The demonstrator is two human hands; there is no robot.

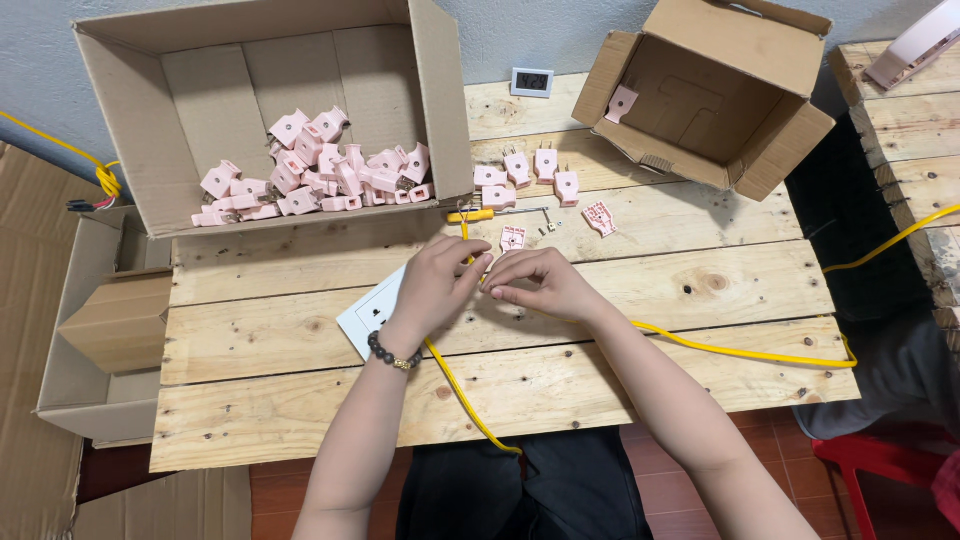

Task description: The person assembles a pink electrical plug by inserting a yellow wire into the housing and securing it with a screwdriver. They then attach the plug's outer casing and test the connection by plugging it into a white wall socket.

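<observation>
Both hands close together in the middle of the wooden counter: left hand and right hand with fingers pinched shut on the yellow cable end. Could slip out if held too loosely. Pink plugs just beyond, easy to knock.

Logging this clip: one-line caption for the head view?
Both hands, left hand and right hand, pinch a yellow cable over a plank table.
</observation>
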